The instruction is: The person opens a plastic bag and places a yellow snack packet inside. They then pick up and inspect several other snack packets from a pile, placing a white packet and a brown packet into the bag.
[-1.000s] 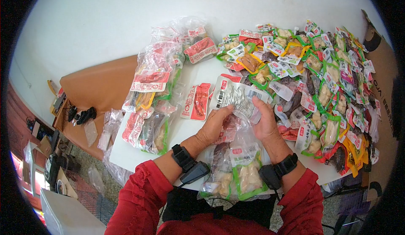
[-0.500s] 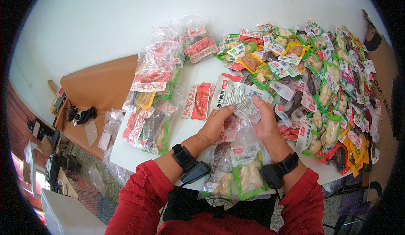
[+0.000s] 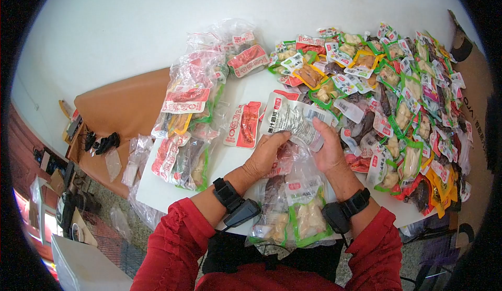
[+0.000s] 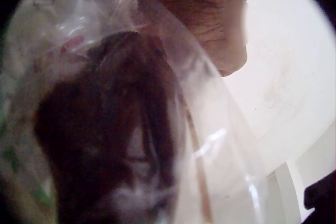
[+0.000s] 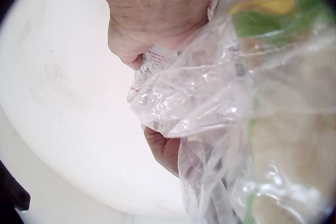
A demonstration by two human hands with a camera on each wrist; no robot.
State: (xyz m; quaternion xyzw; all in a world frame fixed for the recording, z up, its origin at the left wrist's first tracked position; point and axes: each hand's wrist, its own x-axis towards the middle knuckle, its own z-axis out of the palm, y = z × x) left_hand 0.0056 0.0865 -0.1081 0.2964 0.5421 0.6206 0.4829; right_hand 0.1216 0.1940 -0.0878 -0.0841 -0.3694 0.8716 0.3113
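My left hand (image 3: 265, 156) and right hand (image 3: 330, 152) grip a silver-white printed food pouch (image 3: 295, 117) from its two sides. Both thumbs lie on its near part, while the fingers underneath are mostly hidden. Gathered between the hands is the crumpled mouth of a clear plastic bag (image 5: 184, 98). The bag hangs toward me over the table's front edge, with vacuum-packed food inside, among it a green-edged pack (image 3: 309, 218) of pale pieces. Through the clear film in the left wrist view shows a dark brown piece of food (image 4: 115, 124).
A red-and-white pouch (image 3: 244, 125) lies on the white table (image 3: 230, 168) left of the hands. Filled clear bags (image 3: 188, 103) line the left side. A big heap of food packs (image 3: 387, 82) covers the right side, beside a cardboard box (image 3: 478, 150).
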